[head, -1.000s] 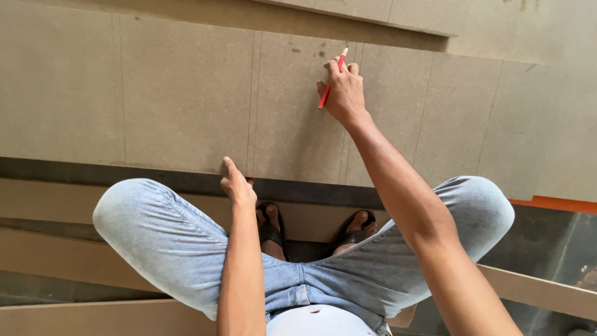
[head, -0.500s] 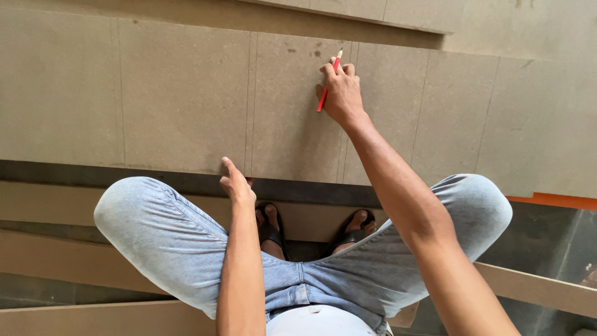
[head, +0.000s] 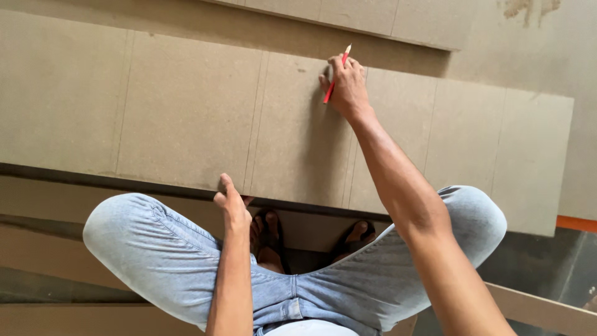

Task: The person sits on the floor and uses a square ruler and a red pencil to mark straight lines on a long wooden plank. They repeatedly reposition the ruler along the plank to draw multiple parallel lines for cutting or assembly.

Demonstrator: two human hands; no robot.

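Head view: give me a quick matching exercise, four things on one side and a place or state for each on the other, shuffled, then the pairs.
Things:
1. red pencil
2. left hand
3. brown board
4. sandalled feet

Places or states:
A. gripping the near edge of the board
B. lying flat, marked with thin straight lines across it
C. held in the right hand near the board's far edge
D. tucked below the board's near edge, between the knees in light blue jeans

Pairs: 1-C, 2-A, 3-B, 4-D

Board (head: 186,112) cut off left — pencil (head: 336,74) mid-shaft hidden.
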